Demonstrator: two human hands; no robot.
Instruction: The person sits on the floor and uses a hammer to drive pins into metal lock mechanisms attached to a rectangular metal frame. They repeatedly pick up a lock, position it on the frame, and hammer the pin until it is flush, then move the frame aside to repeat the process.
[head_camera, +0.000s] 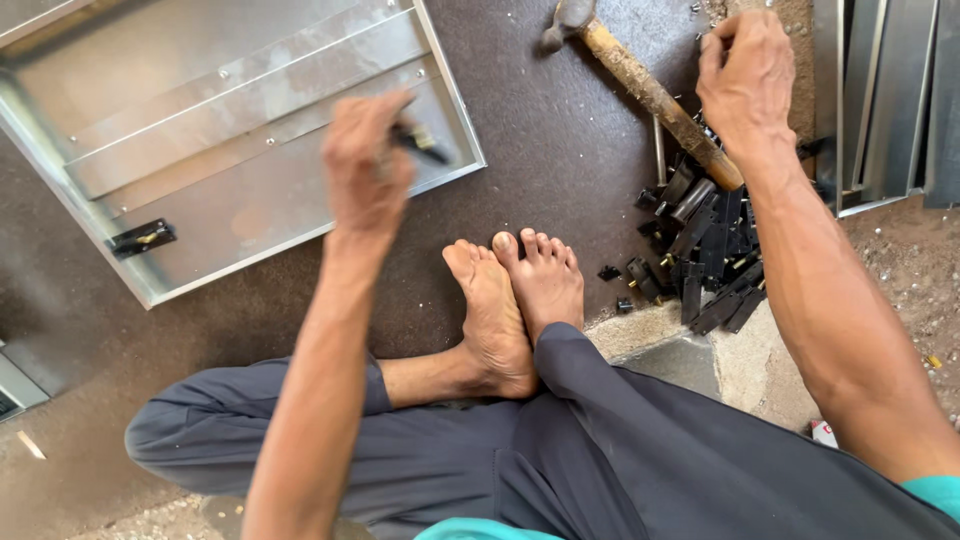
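Black latch pieces (705, 250) lie heaped on the dark mat (560, 150) to the right of the person's bare feet (515, 300), just below the head end of a wooden-handled hammer (650, 95) that lies slanted across the mat. One such small black part (420, 138) with a brass-coloured end is pinched in the left hand (365, 165), whose fingers are curled tight round it; the hand is blurred and hovers over the lower right corner of a shallow galvanised sheet-metal panel (250, 110) with folded edges, rivets and raised strips. Another black latch (142, 238) already sits fixed near the panel's lower left edge. The right hand (745, 75) reaches past the hammer's handle to the top of the heap, fingers bent downward and close together; whether it grips anything cannot be told. More grey metal sheets (885, 100) stand stacked at the right edge, beside gritty ground. The person sits cross-legged in dark grey trousers (560, 450)
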